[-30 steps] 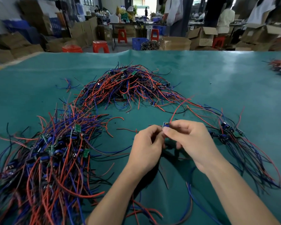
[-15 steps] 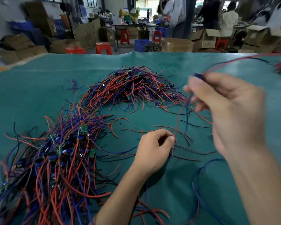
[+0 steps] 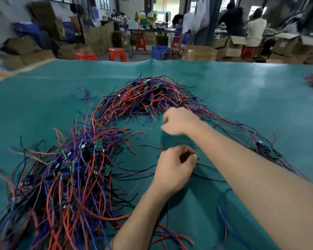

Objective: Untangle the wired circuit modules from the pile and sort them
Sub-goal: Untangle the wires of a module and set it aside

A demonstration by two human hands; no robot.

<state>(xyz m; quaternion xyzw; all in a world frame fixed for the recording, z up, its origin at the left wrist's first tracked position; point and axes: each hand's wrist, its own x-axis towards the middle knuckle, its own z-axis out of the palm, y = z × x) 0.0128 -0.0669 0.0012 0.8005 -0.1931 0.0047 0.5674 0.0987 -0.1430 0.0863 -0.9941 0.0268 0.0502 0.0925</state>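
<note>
Red and blue wires everywhere: our right hand [image 3: 179, 121] is reaching at the near edge of the tangled pile [image 3: 148, 98], too blurred to tell what it grips. Our left hand [image 3: 173, 168], nearer us than that pile, is curled, pinching thin wires against the green mat [image 3: 242, 98]. Next module probably lies straight ahead of the right hand, so that's the closer one.

Tangled red/blue wired modules, three groups on green mat.
Far pile [image 3: 152, 98] heaped; near-left pile [image 3: 61, 181] sprawled; small cluster [image 3: 266, 150] right.
</note>
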